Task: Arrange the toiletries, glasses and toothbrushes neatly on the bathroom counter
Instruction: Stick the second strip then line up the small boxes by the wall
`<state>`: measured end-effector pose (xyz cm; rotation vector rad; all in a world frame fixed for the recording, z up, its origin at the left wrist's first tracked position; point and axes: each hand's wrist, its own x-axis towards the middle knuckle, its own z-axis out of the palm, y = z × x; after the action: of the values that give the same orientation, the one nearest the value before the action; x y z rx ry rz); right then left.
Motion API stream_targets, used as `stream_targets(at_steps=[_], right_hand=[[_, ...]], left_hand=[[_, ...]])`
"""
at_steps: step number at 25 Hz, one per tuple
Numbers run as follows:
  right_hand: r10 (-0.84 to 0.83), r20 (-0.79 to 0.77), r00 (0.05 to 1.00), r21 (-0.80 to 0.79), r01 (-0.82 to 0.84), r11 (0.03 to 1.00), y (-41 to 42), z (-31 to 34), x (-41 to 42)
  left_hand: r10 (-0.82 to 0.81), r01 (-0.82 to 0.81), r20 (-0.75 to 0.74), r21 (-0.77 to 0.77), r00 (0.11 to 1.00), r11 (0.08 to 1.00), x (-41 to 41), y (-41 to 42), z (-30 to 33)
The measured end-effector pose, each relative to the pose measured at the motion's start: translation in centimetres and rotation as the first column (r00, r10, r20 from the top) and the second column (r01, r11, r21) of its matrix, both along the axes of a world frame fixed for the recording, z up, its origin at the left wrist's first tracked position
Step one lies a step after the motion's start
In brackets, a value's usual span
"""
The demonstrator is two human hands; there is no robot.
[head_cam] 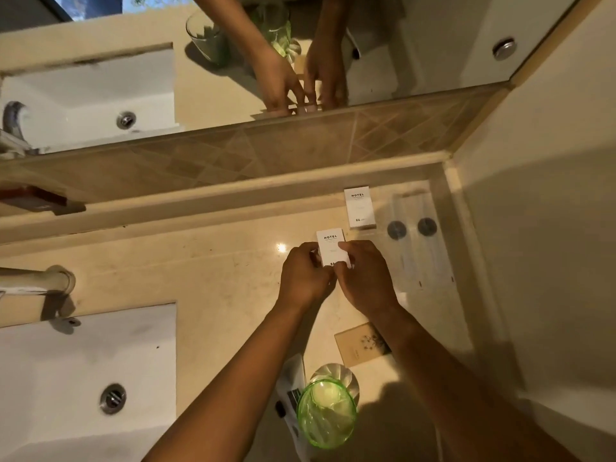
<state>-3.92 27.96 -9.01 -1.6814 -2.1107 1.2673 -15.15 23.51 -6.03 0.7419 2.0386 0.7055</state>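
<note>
A small white box marked HOTEL (330,243) stands on the beige counter (216,271), gripped from both sides by my left hand (305,278) and my right hand (365,278). A second white HOTEL box (359,207) lies further back to the right. Beside it lie two wrapped toothbrushes (413,238) in clear sleeves with round dark stickers. A tan packet (361,343) lies under my right forearm. A green-tinted glass (326,411) stands near the front edge, with a white wrapped item (293,378) at its left.
A white sink (86,371) with a metal drain fills the left side. A faucet (40,278) sticks out at the left. A mirror (233,61) and tiled backsplash (266,151) run along the back. A wall (533,228) closes the right.
</note>
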Motion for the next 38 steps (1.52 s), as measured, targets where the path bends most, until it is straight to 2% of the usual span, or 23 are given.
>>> stream_targets(at_steps=[3, 5, 8, 9, 10, 11, 13, 14, 15, 19, 22, 30, 38], right_hand=[[0.022, 0.014, 1.0, 0.034, -0.023, 0.999, 0.7, -0.5, -0.2], [0.003, -0.003, 1.0, -0.003, -0.003, 1.0, 1.1, -0.8, -0.3], [-0.028, -0.034, 0.999, -0.019, 0.027, 0.999, 1.1, -1.0, 0.1], [-0.043, -0.038, 0.998, -0.007, 0.042, 0.999, 1.1, -1.1, 0.4], [-0.056, -0.037, 0.998, 0.009, 0.057, 0.998, 1.3, -1.1, 0.7], [-0.059, -0.027, 0.998, 0.032, 0.06, 0.998, 1.5, -1.1, 1.1], [-0.032, 0.014, 0.999, 0.103, 0.031, 0.994, 2.3, -1.1, 1.6], [-0.013, 0.037, 0.999, 0.144, 0.007, 0.99, 2.7, -1.0, 1.7], [0.004, 0.062, 0.998, 0.178, -0.015, 0.984, 3.2, -0.9, 1.7], [0.051, 0.165, 0.985, 0.193, -0.083, 0.978, 5.2, -0.5, 1.2], [0.121, 0.225, 0.967, 0.179, -0.163, 0.97, 6.3, -0.5, 0.8], [0.12, 0.24, 0.963, 0.18, -0.166, 0.97, 6.8, -0.6, 0.6], [0.142, 0.259, 0.955, 0.218, -0.201, 0.955, 6.2, -1.2, 0.8]], left_hand=[[-0.046, 0.048, -0.067, 0.028, 0.997, 0.998, -0.2, 0.9, -0.7], [-0.048, 0.052, -0.094, 0.032, 0.994, 0.998, -0.4, 1.3, -1.5], [0.019, -0.017, -0.111, 0.025, 0.994, 1.0, -0.3, 0.9, -2.3], [0.018, -0.008, -0.159, 0.065, 0.987, 0.998, -0.3, 0.3, -2.4], [-0.031, 0.066, -0.256, 0.13, 0.966, 0.989, -0.3, -0.4, -2.5], [-0.125, 0.205, -0.385, 0.173, 0.914, 0.963, -0.2, -1.1, -2.7], [-0.3, 0.483, -0.626, 0.142, 0.72, 0.864, -0.2, -2.0, -3.6], [-0.338, 0.549, -0.68, 0.112, 0.65, 0.829, -0.3, -2.0, -4.3], [-0.355, 0.572, -0.7, 0.093, 0.62, 0.815, -0.3, -1.9, -4.9], [-0.39, 0.576, -0.692, 0.046, 0.608, 0.816, -0.6, -0.6, -5.8], [-0.404, 0.569, -0.654, 0.05, 0.64, 0.821, -0.8, 0.6, -5.7], [-0.321, 0.508, -0.604, 0.164, 0.73, 0.846, -1.7, 2.8, -6.2], [-0.312, 0.484, -0.603, 0.142, 0.734, 0.864, -2.7, 5.0, -5.8]])
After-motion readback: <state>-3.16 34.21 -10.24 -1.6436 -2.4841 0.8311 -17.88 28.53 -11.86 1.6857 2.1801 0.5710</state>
